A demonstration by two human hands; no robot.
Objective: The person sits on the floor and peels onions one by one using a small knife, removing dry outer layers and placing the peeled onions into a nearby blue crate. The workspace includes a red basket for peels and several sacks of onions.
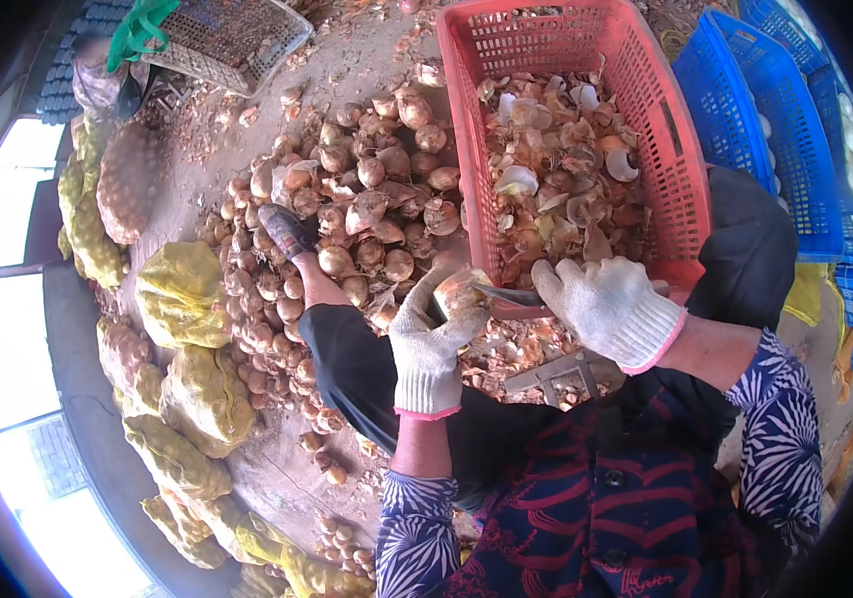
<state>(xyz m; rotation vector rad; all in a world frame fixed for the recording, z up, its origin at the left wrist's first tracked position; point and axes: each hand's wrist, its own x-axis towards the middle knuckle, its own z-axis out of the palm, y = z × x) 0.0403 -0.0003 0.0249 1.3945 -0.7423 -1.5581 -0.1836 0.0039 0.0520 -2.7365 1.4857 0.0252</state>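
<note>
My left hand (434,336), in a white knitted glove, holds an onion (462,294) at the near left corner of a red plastic crate (680,187). In my gloved right hand (598,303) is a knife (512,294), its blade reaching left to the onion; its handle is hidden in the fingers. Onion skins and scraps (546,164) lie inside the crate. A large heap of unpeeled onions (370,209) spreads over the floor to the left of the crate, around my shoe.
Yellow mesh sacks (206,400) of onions line the left side. Blue plastic crates (793,134) with white bulbs stand at the right. Another crate (225,37) lies at the upper left, near a person (98,75). A metal frame (553,371) shows below my hands.
</note>
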